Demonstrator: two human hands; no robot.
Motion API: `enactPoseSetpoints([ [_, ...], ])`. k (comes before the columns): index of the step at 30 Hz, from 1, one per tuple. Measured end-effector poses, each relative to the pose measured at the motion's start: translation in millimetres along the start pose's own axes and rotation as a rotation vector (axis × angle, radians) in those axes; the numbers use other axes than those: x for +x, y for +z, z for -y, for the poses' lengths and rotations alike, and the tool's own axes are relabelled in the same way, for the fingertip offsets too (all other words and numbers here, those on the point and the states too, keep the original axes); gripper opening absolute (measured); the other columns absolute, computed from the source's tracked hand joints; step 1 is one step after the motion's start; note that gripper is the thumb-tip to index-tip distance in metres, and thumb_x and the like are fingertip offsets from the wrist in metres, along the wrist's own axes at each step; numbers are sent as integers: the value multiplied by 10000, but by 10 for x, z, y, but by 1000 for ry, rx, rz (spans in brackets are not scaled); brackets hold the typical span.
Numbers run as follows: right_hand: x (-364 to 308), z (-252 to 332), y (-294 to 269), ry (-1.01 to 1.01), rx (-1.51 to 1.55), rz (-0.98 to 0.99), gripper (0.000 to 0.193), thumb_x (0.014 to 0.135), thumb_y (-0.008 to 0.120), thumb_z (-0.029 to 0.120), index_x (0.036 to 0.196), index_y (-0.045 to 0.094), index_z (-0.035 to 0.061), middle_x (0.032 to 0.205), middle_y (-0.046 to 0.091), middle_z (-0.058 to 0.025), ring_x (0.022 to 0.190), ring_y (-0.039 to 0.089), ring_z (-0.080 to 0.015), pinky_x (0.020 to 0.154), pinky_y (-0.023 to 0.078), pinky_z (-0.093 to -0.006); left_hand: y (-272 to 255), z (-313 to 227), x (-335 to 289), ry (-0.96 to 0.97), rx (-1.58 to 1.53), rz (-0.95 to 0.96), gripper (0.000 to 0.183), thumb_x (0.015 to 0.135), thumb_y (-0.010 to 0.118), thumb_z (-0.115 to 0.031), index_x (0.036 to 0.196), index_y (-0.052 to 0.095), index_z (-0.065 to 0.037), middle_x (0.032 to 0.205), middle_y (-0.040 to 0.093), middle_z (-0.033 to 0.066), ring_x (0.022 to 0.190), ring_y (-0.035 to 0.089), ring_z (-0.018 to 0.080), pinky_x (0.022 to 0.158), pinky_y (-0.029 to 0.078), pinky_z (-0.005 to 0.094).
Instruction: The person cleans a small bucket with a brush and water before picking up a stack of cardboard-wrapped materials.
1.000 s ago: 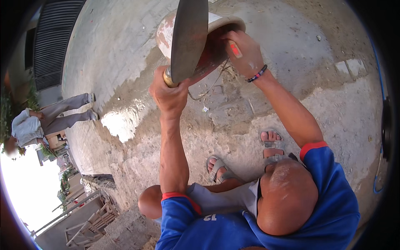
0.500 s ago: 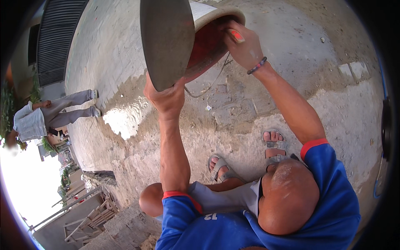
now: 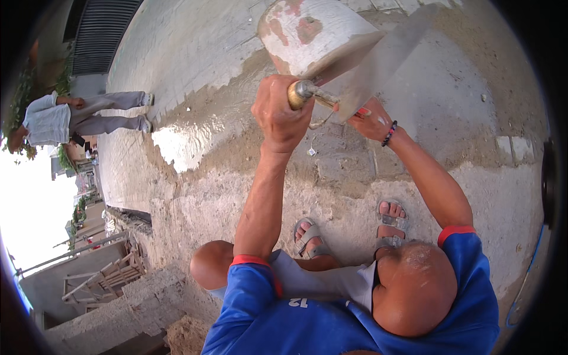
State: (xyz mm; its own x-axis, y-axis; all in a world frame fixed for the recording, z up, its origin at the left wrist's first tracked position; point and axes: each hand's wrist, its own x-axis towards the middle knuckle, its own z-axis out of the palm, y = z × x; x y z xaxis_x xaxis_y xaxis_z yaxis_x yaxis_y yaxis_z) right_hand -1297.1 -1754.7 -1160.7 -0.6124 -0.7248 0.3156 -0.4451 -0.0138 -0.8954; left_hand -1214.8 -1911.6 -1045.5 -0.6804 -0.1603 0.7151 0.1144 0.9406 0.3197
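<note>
My left hand is closed round the wooden handle of a trowel. A metal ferrule and bent shank lead from the handle to a broad blade, blurred and raised toward the upper right. My right hand, with a beaded bracelet at the wrist, sits partly behind the blade. Its fingers are closed on something with a bit of red showing, which I cannot make out. Beyond both hands lies a whitish bucket with red patches, tilted on its side. The blade and my hands hide much of its mouth.
Wet mortar-coloured ground with a shiny puddle spreads around the bucket. My sandalled feet are below my hands. A person stands at the far left. Broken wooden pieces lie at lower left; a blue hose runs at right.
The trowel has swung from upright at upper centre to the right, its blade now blurred. My right hand has come down from the bucket's rim. The bucket has turned, showing its outer side.
</note>
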Motion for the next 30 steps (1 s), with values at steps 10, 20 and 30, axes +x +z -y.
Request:
enactPoseSetpoints([
  [10, -522, 405, -924, 27, -73, -505, 79, 889, 558, 12, 946, 601, -22, 1031, 643, -88, 858, 598, -116, 701, 474, -230, -121, 193, -97, 9, 102, -27, 268, 600, 737, -36, 807, 572, -77, 748, 590, 79, 695, 582, 262, 582, 457, 367],
  [20, -1048, -227, -1300, 368, -337, -540, 62, 851, 592, 44, 910, 613, 36, 855, 636, -78, 754, 613, -157, 671, 488, -292, -99, 223, -58, -140, -24, -84, 275, 603, 754, -42, 801, 567, -81, 743, 586, 73, 669, 579, 276, 574, 451, 361],
  [30, -810, 197, -1075, 286, -108, -465, 64, 824, 625, 9, 887, 613, 6, 907, 657, -103, 808, 629, -135, 685, 494, -265, -73, 189, -157, -341, -89, 13, 248, 630, 704, -15, 832, 567, -56, 738, 605, 103, 659, 602, 255, 611, 473, 324],
])
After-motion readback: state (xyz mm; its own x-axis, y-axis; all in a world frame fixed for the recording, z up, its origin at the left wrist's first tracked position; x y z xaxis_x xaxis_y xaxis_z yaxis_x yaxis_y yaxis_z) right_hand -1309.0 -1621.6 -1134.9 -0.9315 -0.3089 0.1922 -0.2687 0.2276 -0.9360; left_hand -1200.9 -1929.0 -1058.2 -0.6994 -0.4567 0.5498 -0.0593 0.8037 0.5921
